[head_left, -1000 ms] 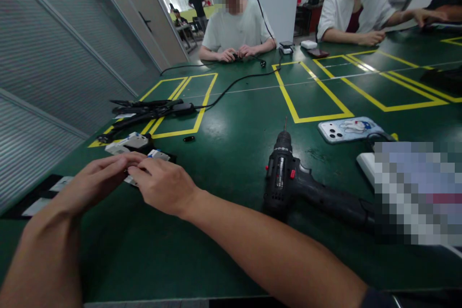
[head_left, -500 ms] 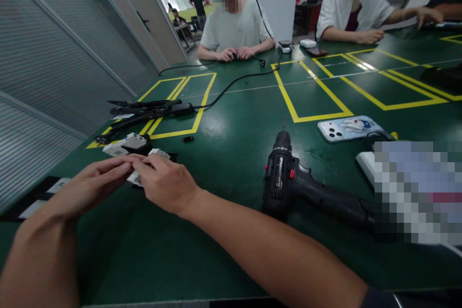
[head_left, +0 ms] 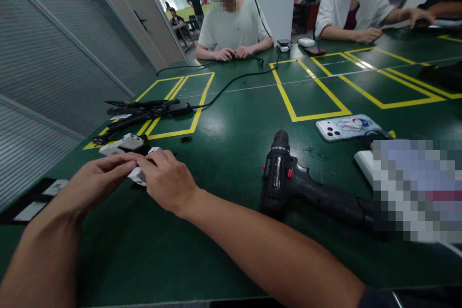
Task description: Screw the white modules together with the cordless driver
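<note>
White pc. [head_left: 136, 176] sits by 2 hands [head_left: 99, 178] [head_left: 171, 180], 1 drill [head_left: 300, 183] off R.

On the table [head_left: 224, 173], drill [head_left: 285, 178] right of the 2 hands [head_left: 172, 180], phone [head_left: 348, 128] behind the drill, cable [head_left: 231, 85] farther back

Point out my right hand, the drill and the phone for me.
Right hand [head_left: 172, 183]: head view, on the back of the hand.
Drill [head_left: 296, 185]: head view, where the grip meets the body.
Phone [head_left: 347, 128]: head view, middle of its back.
</note>
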Action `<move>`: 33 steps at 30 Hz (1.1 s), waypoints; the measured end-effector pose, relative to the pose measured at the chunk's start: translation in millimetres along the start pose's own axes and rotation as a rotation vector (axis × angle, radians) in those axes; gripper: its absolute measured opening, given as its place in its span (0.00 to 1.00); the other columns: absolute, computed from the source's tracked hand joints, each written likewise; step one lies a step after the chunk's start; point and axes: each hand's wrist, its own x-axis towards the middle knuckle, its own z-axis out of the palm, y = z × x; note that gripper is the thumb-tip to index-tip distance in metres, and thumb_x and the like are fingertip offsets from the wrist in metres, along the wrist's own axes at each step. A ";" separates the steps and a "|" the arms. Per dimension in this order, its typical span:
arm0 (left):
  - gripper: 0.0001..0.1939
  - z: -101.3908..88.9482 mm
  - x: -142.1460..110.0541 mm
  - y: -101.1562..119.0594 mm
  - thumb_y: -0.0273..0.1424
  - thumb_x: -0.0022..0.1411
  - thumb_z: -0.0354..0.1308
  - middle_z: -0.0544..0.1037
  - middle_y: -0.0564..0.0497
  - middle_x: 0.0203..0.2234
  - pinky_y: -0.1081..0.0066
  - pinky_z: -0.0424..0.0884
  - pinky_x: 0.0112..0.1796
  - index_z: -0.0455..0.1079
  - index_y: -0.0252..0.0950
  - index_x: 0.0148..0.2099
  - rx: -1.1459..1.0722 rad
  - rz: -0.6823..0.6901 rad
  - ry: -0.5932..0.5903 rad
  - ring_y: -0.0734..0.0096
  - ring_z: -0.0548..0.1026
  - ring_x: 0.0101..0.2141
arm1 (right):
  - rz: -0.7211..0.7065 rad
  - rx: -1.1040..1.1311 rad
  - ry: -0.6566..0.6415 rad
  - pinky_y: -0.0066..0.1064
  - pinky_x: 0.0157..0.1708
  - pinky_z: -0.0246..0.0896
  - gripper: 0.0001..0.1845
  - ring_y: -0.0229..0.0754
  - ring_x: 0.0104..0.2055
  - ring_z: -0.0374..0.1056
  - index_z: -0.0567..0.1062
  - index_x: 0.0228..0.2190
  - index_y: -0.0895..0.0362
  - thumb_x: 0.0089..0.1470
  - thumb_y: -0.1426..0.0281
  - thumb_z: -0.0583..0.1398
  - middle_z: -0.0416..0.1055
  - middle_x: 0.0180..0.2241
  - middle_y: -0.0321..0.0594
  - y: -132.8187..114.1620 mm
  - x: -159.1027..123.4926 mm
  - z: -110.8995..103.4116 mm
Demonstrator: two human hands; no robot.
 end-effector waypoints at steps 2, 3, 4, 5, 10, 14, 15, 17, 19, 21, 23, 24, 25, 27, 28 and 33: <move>0.21 -0.1 1.2 -1.1 0.41 0.45 0.68 0.79 0.50 0.43 0.82 0.73 0.35 0.75 0.38 0.42 -0.024 -0.020 0.003 0.68 0.76 0.39 | 0.013 0.010 -0.003 0.26 0.48 0.58 0.13 0.41 0.50 0.52 0.66 0.53 0.61 0.68 0.74 0.56 0.57 0.48 0.39 0.1 0.3 0.1; 0.21 -0.5 2.0 -2.0 0.40 0.45 0.68 0.79 0.50 0.43 0.82 0.73 0.35 0.75 0.38 0.42 -0.043 -0.030 0.005 0.68 0.76 0.39 | 0.020 0.013 -0.003 0.25 0.48 0.59 0.13 0.40 0.50 0.52 0.66 0.52 0.61 0.68 0.74 0.56 0.57 0.48 0.39 0.1 0.6 0.4; 0.20 -0.9 2.8 -2.8 0.40 0.45 0.68 0.79 0.50 0.43 0.82 0.73 0.35 0.75 0.38 0.41 -0.062 -0.039 0.006 0.69 0.76 0.39 | 0.025 0.014 -0.002 0.24 0.48 0.59 0.12 0.40 0.50 0.52 0.67 0.52 0.61 0.67 0.74 0.56 0.57 0.48 0.38 0.1 0.8 1.0; 0.20 -1.2 3.5 -3.5 0.39 0.45 0.68 0.79 0.50 0.43 0.83 0.72 0.34 0.75 0.38 0.41 -0.077 -0.046 0.008 0.70 0.75 0.39 | 0.029 0.015 -0.002 0.24 0.48 0.59 0.12 0.39 0.49 0.52 0.67 0.51 0.61 0.67 0.75 0.57 0.57 0.48 0.39 0.1 1.1 1.6; 0.21 -1.6 4.2 -2.9 0.38 0.43 0.70 0.79 0.49 0.41 0.84 0.72 0.31 0.75 0.38 0.42 -0.051 -0.067 0.028 0.72 0.75 0.35 | 0.030 0.015 -0.002 0.24 0.46 0.59 0.10 0.40 0.49 0.53 0.69 0.49 0.62 0.66 0.75 0.57 0.56 0.47 0.39 -0.5 1.5 2.3; 0.21 -1.4 4.5 -2.4 0.39 0.44 0.69 0.79 0.48 0.39 0.83 0.71 0.30 0.76 0.37 0.41 -0.009 -0.069 0.035 0.72 0.75 0.34 | 0.041 0.002 0.011 0.30 0.46 0.58 0.08 0.44 0.47 0.54 0.70 0.47 0.62 0.67 0.75 0.56 0.57 0.45 0.42 -2.1 0.9 -0.8; 0.21 -1.3 4.8 -2.6 0.39 0.43 0.69 0.79 0.48 0.39 0.83 0.71 0.30 0.76 0.37 0.41 -0.012 -0.072 0.042 0.72 0.75 0.34 | 0.050 -0.001 0.013 0.33 0.45 0.58 0.08 0.45 0.46 0.55 0.71 0.46 0.62 0.67 0.75 0.55 0.58 0.45 0.42 -2.4 0.8 -1.4; 0.21 -0.6 5.3 -2.9 0.38 0.42 0.70 0.79 0.48 0.39 0.83 0.71 0.30 0.76 0.37 0.40 -0.028 -0.083 0.055 0.72 0.75 0.34 | 0.068 -0.002 0.014 0.34 0.44 0.58 0.07 0.46 0.44 0.56 0.71 0.45 0.62 0.67 0.75 0.55 0.58 0.44 0.43 -2.4 0.7 -1.4; 0.21 0.3 5.4 -2.6 0.37 0.41 0.70 0.79 0.48 0.39 0.84 0.71 0.30 0.76 0.37 0.40 -0.039 -0.095 0.064 0.73 0.75 0.34 | 0.071 0.007 0.016 0.33 0.43 0.58 0.07 0.45 0.43 0.56 0.71 0.45 0.62 0.67 0.76 0.56 0.59 0.44 0.43 -1.5 1.0 0.4; 0.21 1.1 5.2 -2.1 0.37 0.40 0.70 0.79 0.49 0.39 0.84 0.71 0.30 0.76 0.36 0.40 -0.039 -0.107 0.073 0.74 0.75 0.34 | 0.066 0.022 0.019 0.32 0.43 0.58 0.07 0.43 0.42 0.57 0.71 0.45 0.62 0.66 0.76 0.57 0.58 0.44 0.42 -0.2 1.7 3.5; 0.22 1.3 4.9 -1.6 0.37 0.40 0.70 0.79 0.48 0.39 0.84 0.71 0.28 0.76 0.35 0.39 -0.031 -0.120 0.096 0.73 0.75 0.34 | 0.065 0.039 0.020 0.32 0.43 0.58 0.06 0.43 0.42 0.57 0.71 0.45 0.62 0.66 0.76 0.57 0.58 0.43 0.41 1.0 2.5 6.8; 0.22 1.4 4.7 -1.2 0.38 0.40 0.70 0.79 0.48 0.38 0.84 0.71 0.28 0.76 0.34 0.39 -0.028 -0.126 0.108 0.73 0.74 0.34 | 0.064 0.044 0.019 0.31 0.43 0.58 0.05 0.42 0.42 0.57 0.71 0.44 0.61 0.66 0.75 0.57 0.58 0.43 0.41 1.4 2.9 8.1; 0.22 1.7 4.4 -0.6 0.38 0.40 0.70 0.79 0.48 0.37 0.84 0.71 0.28 0.76 0.34 0.39 -0.026 -0.130 0.118 0.72 0.74 0.34 | 0.061 0.048 0.016 0.31 0.43 0.58 0.05 0.42 0.42 0.57 0.71 0.43 0.61 0.66 0.75 0.58 0.58 0.43 0.41 1.6 3.3 8.9; 0.23 3.0 2.9 2.3 0.38 0.39 0.70 0.79 0.48 0.36 0.83 0.71 0.28 0.76 0.33 0.38 -0.022 -0.138 0.126 0.72 0.74 0.33 | 0.048 0.051 0.011 0.31 0.43 0.58 0.05 0.42 0.42 0.57 0.71 0.43 0.61 0.66 0.75 0.58 0.59 0.43 0.41 1.7 3.6 9.3; 0.23 4.3 1.6 4.8 0.38 0.38 0.70 0.80 0.48 0.35 0.83 0.71 0.27 0.76 0.32 0.38 -0.020 -0.143 0.124 0.73 0.74 0.32 | 0.039 0.050 0.009 0.31 0.43 0.59 0.05 0.43 0.42 0.57 0.71 0.43 0.62 0.66 0.75 0.58 0.59 0.43 0.41 1.6 3.5 8.9; 0.15 14.9 -6.4 21.9 0.34 0.35 0.70 0.79 0.50 0.28 0.79 0.72 0.23 0.77 0.35 0.30 -0.054 -0.112 0.116 0.71 0.74 0.28 | 0.017 0.034 -0.003 0.33 0.43 0.59 0.06 0.44 0.42 0.57 0.71 0.44 0.63 0.65 0.76 0.57 0.59 0.44 0.44 1.5 3.3 7.8</move>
